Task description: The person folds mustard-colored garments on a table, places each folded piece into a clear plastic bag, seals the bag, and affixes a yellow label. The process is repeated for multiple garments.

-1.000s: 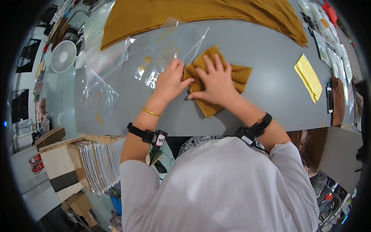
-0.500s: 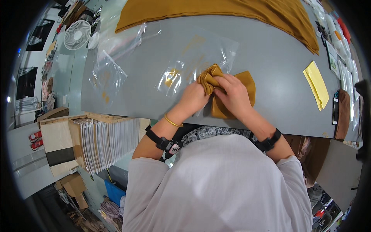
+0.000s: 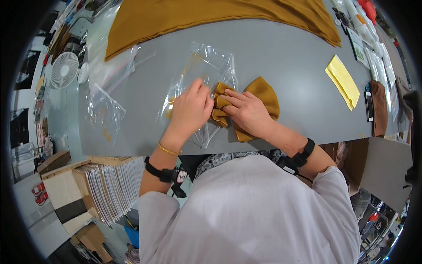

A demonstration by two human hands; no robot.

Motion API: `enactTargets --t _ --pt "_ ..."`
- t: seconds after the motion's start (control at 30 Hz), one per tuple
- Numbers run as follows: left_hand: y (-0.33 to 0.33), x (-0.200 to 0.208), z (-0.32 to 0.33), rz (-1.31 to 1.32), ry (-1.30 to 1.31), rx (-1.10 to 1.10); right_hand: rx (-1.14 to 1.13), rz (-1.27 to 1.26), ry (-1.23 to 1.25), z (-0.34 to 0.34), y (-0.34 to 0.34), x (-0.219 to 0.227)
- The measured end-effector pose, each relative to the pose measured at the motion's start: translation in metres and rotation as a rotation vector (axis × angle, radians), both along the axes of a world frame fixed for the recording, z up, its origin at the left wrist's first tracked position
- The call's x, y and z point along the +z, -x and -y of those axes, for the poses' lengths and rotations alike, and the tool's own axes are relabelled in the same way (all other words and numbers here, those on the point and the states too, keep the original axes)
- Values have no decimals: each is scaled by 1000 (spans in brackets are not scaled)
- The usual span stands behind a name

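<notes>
A mustard-coloured cloth piece (image 3: 267, 97), gathered like a bow, lies near the table's front edge. My right hand (image 3: 251, 115) holds its bunched left part (image 3: 219, 118), fingers stretched across the folds; the thumb's grip is mostly hidden. Just left of those folds, my left hand (image 3: 192, 107) is raised with curled fingers, and whatever they pinch is hidden. Beneath and beyond the left hand lies a clear plastic bag (image 3: 215, 61), flat on the table, with its lower corner showing beside the cloth.
Mustard fabric (image 3: 220, 15) covers the grey table's (image 3: 290, 57) far edge. More clear plastic (image 3: 103, 112) lies at left, near a white fan (image 3: 64, 70). To the right are yellow folded paper (image 3: 343, 82) and a phone (image 3: 369, 106). A rack of white sheets (image 3: 112, 187) stands lower left.
My left hand has come off the bunched cloth and moved left over the plastic bag. The right hand stays on the folds, its fingers now more stretched out. The whole view has shifted.
</notes>
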State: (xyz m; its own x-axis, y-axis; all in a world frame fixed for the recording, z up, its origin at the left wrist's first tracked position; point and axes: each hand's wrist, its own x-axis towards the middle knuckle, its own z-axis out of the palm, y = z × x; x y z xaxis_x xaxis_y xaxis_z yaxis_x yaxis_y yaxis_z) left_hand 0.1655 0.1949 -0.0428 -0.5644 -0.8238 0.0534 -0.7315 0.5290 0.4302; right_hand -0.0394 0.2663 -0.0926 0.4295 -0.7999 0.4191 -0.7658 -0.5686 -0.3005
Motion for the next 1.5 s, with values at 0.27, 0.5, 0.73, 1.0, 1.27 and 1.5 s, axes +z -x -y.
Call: enactTargets --t 0.27,0.5,0.73,1.0,1.27,1.5 --pt "86 2 88 434 541 -866 -29 -85 -10 6 -7 3" --pt "34 123 73 205 585 -347 -283 77 113 25 18 75" --pt "-7 53 -36 278 180 -240 -238 45 -117 -17 23 43" --pt "-13 -50 -53 -73 175 -43 -220 454 132 -29 20 49" --pt "-23 -22 -35 -149 43 311 -125 4 -33 43 -36 -21" --pt "-18 1 -25 -12 249 -14 -171 -276 -80 105 -73 4"
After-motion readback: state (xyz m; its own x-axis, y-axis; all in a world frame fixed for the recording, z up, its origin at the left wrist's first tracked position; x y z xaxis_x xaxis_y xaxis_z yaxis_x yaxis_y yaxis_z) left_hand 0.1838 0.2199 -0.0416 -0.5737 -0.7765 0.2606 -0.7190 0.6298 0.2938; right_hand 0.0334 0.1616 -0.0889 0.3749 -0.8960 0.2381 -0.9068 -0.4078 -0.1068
